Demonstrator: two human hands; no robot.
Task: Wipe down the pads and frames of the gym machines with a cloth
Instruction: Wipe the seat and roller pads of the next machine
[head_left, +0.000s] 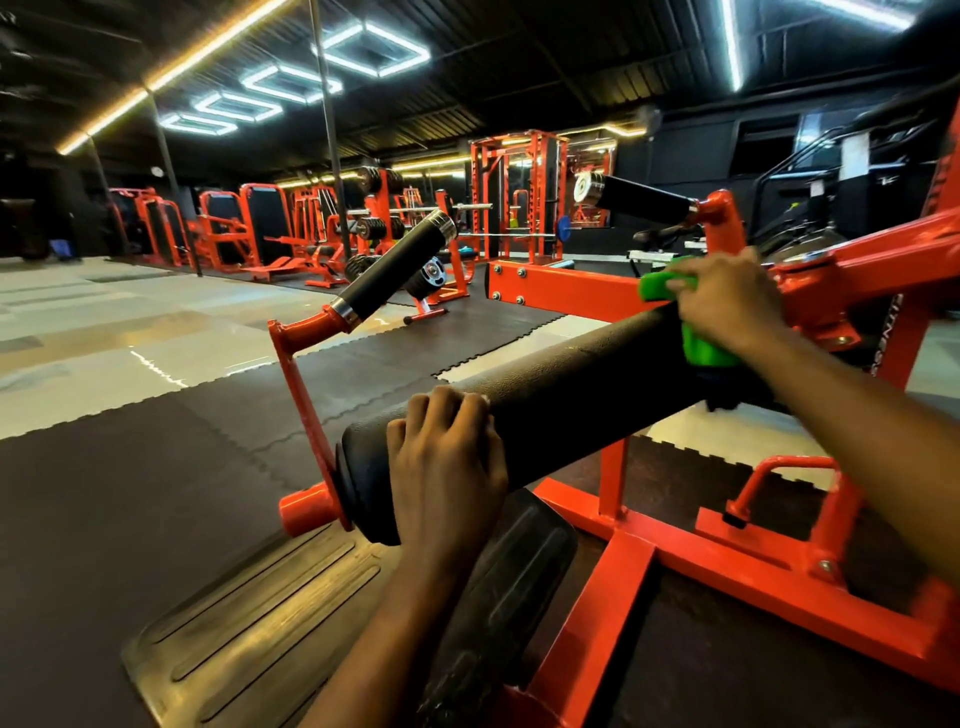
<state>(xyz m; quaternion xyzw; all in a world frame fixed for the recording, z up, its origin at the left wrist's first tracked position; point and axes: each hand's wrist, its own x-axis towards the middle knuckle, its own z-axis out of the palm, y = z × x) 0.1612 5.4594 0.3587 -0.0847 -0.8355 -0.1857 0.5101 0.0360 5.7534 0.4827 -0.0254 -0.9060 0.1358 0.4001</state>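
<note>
Where cloth sits: green cloth (709, 353) at far end of roller pad (571, 395), just beside orange frame (566, 293); bunched under right hand (727, 306), green showing past the fingertips and below the palm.
Right hand: fingers curled down over cloth, gripping it against top of pad.
Left hand (447, 462): on near end of roller pad, fingers bent over the top, thumb on near side, holding the pad.
Hands: well apart, one at each end of pad.
Roller pad: black, long, tilted up from near left to far right.
Grip handles: two black ones (395, 265) (644, 197) on orange arms beyond pad, chrome-capped, untouched.
Footplate (249, 623): ribbed rubber, on floor below near end of pad.
Floor (130, 467): dark interlocking mats, pale tiles beyond.
</note>
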